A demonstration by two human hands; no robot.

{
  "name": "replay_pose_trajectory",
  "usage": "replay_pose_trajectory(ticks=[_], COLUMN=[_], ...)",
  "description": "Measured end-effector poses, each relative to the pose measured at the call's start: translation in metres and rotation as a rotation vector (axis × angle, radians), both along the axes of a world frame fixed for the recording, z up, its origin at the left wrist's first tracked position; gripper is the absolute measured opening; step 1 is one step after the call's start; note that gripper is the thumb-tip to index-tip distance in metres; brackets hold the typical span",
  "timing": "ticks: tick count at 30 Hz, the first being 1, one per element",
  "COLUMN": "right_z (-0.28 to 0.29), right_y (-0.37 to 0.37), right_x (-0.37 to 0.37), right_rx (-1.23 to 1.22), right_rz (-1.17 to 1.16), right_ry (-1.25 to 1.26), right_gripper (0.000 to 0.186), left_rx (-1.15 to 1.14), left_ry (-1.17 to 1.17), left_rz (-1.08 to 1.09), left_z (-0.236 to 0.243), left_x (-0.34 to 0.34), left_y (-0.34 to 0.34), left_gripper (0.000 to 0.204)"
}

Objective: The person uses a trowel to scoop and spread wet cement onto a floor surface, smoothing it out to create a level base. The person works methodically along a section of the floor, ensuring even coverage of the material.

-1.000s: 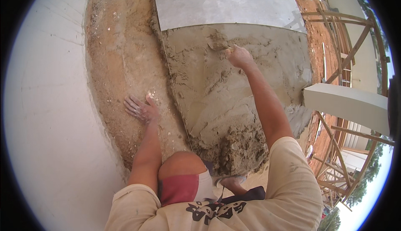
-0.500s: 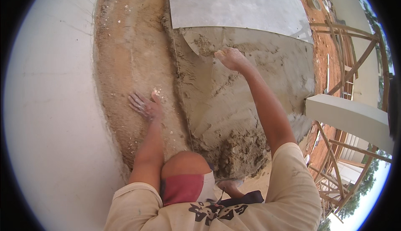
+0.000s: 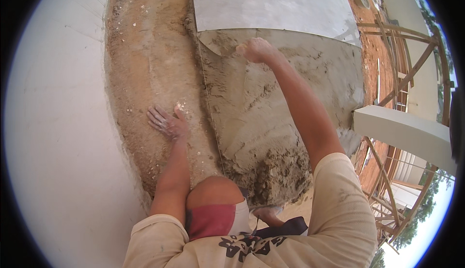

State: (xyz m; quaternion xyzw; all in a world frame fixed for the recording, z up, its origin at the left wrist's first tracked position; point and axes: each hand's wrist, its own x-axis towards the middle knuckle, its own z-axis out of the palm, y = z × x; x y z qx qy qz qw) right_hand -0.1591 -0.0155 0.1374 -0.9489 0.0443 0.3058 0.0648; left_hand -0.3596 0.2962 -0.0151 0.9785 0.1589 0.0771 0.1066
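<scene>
"Much done so far?"

"Approx. half, I'd guess: the smooth pale-grey slab [image 3: 271, 1] beyond looks finished; the wet grey mortar bed [image 3: 261, 103] nearer is spread but ridged, & the lumpy dark-grey heap [image 3: 281, 171] nr the bare knee [image 3: 214, 190] isn't flattened yet."

"Who's got what?"

"R hand [image 3: 259, 50]: fingers closed round the handle of a mortar-smeared trowel [image 3: 223, 46], at the bed's far L corner nr the thin pale string [image 3: 207, 89]. L hand [image 3: 168, 124]: fingers spread flat on the dusty brown earth strip [image 3: 150, 50], holding nothing."

"Blade clear?"

"Not v., mortar hides most of it."
</scene>
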Motion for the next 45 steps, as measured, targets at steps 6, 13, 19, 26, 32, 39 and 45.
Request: replay_pose_trajectory(ticks=[6,13,19,26,32,39,45], right_z=[0.006,0.016,0.019,0.018,-0.002,-0.026,-0.002], right_y=[-0.037,-0.097,-0.122,-0.044,-0.011,-0.003,0.002], right_x=[-0.003,-0.019,-0.047,-0.067,-0.04,-0.111,-0.162], right_rx=[-0.047,-0.119,0.068,0.319,0.283,0.269,0.196], right_rz=[0.026,-0.061,-0.383,-0.333,-0.219,-0.095,-0.004], right_ry=[-0.039,-0.031,0.092,0.116,0.234,0.055,0.186], right_gripper=[0.06,0.061,0.057,0.055,0.056,0.063,0.068], left_rx=[0.013,0.005,0.0,-0.004,-0.017,-0.021,0.011], left_ry=[-0.025,0.036,0.027,0.052,0.017,0.021,0.034], left_rz=[-0.01,0.016,-0.001,0.016,-0.008,-0.013,0.004], left_z=[-0.01,-0.01,-0.01,-0.011,-0.011,-0.005,-0.009], left_x=[-0.001,-0.001,-0.001,-0.002,-0.001,-0.001,-0.001], left_y=[0.004,0.004,0.002,0.004,0.003,0.0,0.004], left_gripper=[0.081,0.082,0.081,0.081,0.081,0.081,0.082])
